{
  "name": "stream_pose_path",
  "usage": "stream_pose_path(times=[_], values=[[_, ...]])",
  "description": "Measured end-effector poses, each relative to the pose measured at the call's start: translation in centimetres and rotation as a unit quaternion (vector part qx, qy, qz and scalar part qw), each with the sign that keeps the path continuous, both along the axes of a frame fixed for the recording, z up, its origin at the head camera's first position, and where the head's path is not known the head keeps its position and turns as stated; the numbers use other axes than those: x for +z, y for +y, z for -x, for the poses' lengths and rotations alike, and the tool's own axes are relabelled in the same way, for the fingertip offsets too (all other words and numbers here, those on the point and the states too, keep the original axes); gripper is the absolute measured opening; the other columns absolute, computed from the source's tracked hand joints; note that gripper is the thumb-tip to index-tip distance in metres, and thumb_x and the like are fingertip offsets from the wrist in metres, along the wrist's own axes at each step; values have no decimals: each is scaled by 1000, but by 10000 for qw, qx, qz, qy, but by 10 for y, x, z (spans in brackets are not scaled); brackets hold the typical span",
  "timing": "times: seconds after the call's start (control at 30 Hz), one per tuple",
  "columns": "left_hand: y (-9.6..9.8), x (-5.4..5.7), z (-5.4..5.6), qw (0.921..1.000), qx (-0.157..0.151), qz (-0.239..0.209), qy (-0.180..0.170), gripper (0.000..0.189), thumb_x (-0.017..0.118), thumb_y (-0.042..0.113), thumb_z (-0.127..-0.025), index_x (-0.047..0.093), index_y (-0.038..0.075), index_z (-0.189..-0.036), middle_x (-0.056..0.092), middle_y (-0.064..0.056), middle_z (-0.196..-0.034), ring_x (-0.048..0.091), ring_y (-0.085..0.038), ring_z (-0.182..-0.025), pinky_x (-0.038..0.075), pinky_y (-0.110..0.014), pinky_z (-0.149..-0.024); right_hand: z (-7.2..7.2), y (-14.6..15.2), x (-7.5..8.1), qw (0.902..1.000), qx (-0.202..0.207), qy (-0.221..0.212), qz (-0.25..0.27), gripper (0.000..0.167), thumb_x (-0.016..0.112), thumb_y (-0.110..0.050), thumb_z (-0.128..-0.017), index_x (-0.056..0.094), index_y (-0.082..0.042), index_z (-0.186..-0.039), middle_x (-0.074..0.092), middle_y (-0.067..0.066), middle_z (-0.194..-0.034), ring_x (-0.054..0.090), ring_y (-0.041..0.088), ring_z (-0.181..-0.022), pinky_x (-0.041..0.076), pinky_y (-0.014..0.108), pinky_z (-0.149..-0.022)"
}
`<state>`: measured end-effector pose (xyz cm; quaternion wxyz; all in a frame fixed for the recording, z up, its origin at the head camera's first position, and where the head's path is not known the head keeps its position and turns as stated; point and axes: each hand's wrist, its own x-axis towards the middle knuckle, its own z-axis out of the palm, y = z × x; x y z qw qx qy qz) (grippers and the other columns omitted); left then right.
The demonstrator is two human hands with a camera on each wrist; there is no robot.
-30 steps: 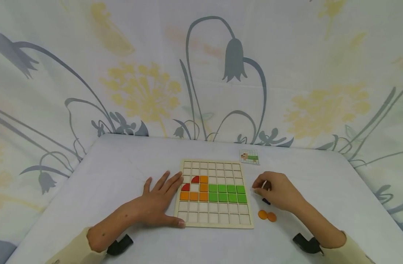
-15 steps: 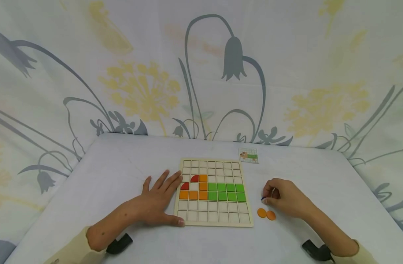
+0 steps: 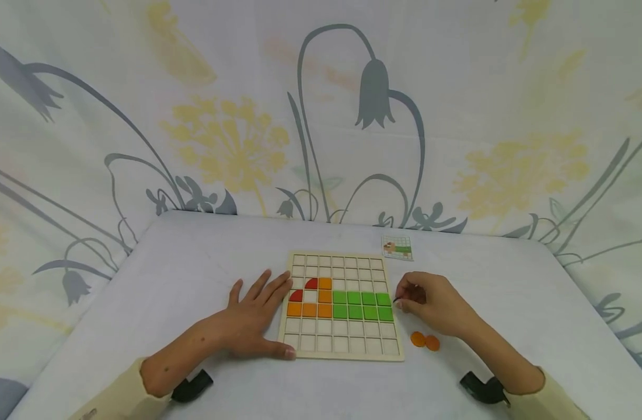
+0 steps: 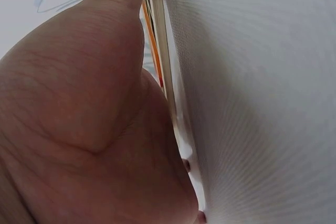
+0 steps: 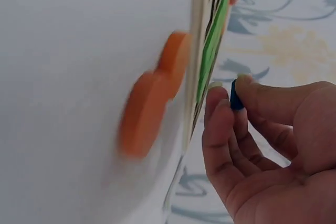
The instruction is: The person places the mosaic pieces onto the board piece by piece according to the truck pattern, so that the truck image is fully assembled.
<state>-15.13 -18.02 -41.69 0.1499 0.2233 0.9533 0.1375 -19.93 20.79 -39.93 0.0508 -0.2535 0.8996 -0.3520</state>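
Note:
My right hand (image 3: 433, 300) pinches a small dark blue piece (image 5: 236, 97) between thumb and fingers, right at the right edge of a wooden grid board (image 3: 342, 356). My left hand (image 3: 247, 326) lies spread at the board's left side, fingertips and thumb touching its edge. On the board, green squares (image 3: 355, 313) form two rows at the right. Orange squares (image 3: 325, 297) and two red quarter-round pieces (image 3: 312, 284) fill cells at the left. Two orange discs (image 3: 425, 341) lie on the table below my right hand.
A small picture card (image 3: 397, 248) with a coloured grid pattern lies beyond the board's upper right corner. The white-covered table (image 3: 205, 251) meets a flower-printed cloth (image 3: 331, 116) at the back.
My right hand reached down to the dark blue piece on the table, pinched it, then carried it left to the board's right edge. My left hand stayed in place.

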Motion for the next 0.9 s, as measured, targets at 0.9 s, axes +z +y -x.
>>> stream_pose_path(times=[0.9], values=[[-3, -9, 3, 10000, -21, -23, 58, 131, 67, 89, -78, 11, 18, -173, -3, 3, -180, -9, -34, -165, -3, -80, -118, 15, -134, 0, 9971, 650, -94, 381, 13, 84, -7, -91, 76, -18, -90, 72, -12, -85, 65, 9, -77, 56, 28, -73]])
